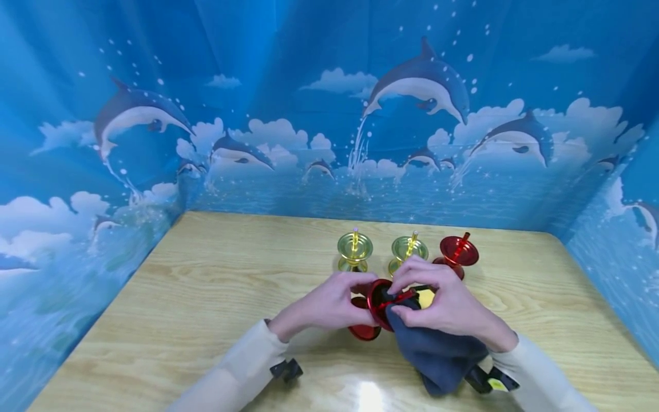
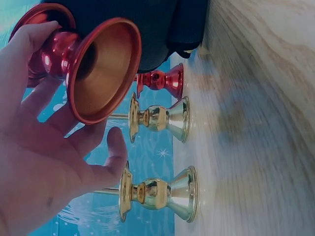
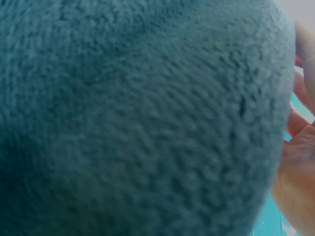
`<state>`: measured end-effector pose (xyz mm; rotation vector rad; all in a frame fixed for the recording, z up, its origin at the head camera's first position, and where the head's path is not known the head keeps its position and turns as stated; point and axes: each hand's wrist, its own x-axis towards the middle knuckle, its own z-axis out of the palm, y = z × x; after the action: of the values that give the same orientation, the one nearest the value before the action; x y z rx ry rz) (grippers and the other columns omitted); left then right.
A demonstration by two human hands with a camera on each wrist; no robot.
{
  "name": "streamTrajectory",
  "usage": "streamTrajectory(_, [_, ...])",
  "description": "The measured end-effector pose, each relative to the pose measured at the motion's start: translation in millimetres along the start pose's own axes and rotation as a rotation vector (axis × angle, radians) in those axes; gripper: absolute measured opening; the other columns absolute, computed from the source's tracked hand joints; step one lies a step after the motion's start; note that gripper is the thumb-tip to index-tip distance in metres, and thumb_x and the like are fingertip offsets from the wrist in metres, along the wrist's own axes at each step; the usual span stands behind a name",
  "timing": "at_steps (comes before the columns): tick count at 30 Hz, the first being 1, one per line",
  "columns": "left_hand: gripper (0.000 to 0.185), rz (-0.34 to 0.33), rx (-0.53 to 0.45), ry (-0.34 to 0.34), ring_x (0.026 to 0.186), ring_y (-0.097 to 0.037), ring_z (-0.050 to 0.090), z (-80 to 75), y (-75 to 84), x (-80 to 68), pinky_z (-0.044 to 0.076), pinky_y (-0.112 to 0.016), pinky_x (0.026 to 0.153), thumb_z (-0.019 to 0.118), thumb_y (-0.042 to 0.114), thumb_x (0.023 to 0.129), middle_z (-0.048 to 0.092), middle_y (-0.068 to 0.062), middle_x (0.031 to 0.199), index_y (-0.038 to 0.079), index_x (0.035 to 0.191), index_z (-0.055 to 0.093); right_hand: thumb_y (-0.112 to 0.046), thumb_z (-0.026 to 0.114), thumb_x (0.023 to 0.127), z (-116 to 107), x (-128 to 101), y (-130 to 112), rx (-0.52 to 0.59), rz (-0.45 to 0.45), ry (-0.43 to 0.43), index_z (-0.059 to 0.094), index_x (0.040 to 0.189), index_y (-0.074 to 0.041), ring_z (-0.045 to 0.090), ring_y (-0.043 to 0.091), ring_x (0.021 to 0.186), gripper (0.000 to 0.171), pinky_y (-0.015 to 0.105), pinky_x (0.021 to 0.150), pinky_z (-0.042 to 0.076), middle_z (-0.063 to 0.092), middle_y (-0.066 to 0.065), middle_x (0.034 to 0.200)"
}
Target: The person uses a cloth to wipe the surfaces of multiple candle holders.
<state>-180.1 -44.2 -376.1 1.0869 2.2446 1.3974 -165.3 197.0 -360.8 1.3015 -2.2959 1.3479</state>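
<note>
My left hand [image 1: 334,302] grips a shiny red candle holder [image 1: 364,332] by its waist, tipped so that its dish faces right. In the left wrist view, the hollow underside of the candle holder's flared foot [image 2: 109,73] points at the camera, with thumb and fingers around the narrow middle. My right hand [image 1: 448,297] pinches a dark blue cloth [image 1: 437,357] at the dish, right by the red rod in its centre. The rest of the cloth hangs below the right hand and fills most of the right wrist view.
Two gold candle holders [image 1: 354,247] and another red one [image 1: 460,252] stand upright in a row behind the hands, each with a rod rising from its dish. The wooden table [image 1: 231,269] meets a blue dolphin-print curtain [image 1: 288,171] at the back and sides.
</note>
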Motion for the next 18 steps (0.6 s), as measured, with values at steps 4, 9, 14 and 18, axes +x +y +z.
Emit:
streamTrajectory(4, [0.026, -0.017, -0.013, -0.031, 0.097, 0.001, 0.067, -0.9, 1.5, 0.1, 0.058, -0.024, 0.087, 0.082, 0.019, 0.087, 0.075, 0.007, 0.103, 0.02, 0.111, 0.071, 0.007, 0.081, 0.075, -0.5, -1.0, 0.2, 0.027, -0.03, 0.001, 0.075, 0.1, -0.024, 0.062, 0.009, 0.096, 0.04, 0.027, 0.081, 0.053, 0.071, -0.006, 0.099])
streamTrajectory(9, [0.025, -0.01, -0.027, -0.063, 0.097, 0.002, 0.068, -1.9, 1.2, -0.4, 0.059, -0.027, 0.089, 0.079, 0.016, 0.088, 0.075, 0.005, 0.104, 0.019, 0.111, 0.071, 0.009, 0.08, 0.075, -1.2, -3.3, -0.2, 0.063, -0.051, 0.007, 0.075, 0.102, -0.021, 0.062, 0.01, 0.093, 0.041, 0.026, 0.078, 0.053, 0.071, -0.004, 0.097])
streamTrajectory(14, [0.024, 0.014, -0.05, -0.132, 0.095, 0.002, 0.068, -5.4, -1.8, -2.2, 0.057, -0.023, 0.089, 0.076, 0.016, 0.091, 0.075, 0.0, 0.106, 0.014, 0.114, 0.071, 0.007, 0.081, 0.077, -1.0, -4.9, -1.5, 0.083, -0.006, -0.039, 0.075, 0.105, -0.022, 0.063, 0.011, 0.096, 0.04, 0.027, 0.081, 0.054, 0.071, -0.004, 0.101])
streamTrajectory(18, [0.025, 0.011, -0.083, -0.209, 0.089, 0.002, 0.064, -8.3, -5.1, -3.3, 0.054, -0.02, 0.087, 0.071, 0.013, 0.094, 0.075, -0.008, 0.107, 0.007, 0.119, 0.07, 0.001, 0.081, 0.082, 0.0, -4.7, -2.3, 0.079, 0.061, -0.11, 0.074, 0.106, -0.025, 0.062, 0.01, 0.099, 0.036, 0.029, 0.084, 0.055, 0.071, -0.006, 0.106])
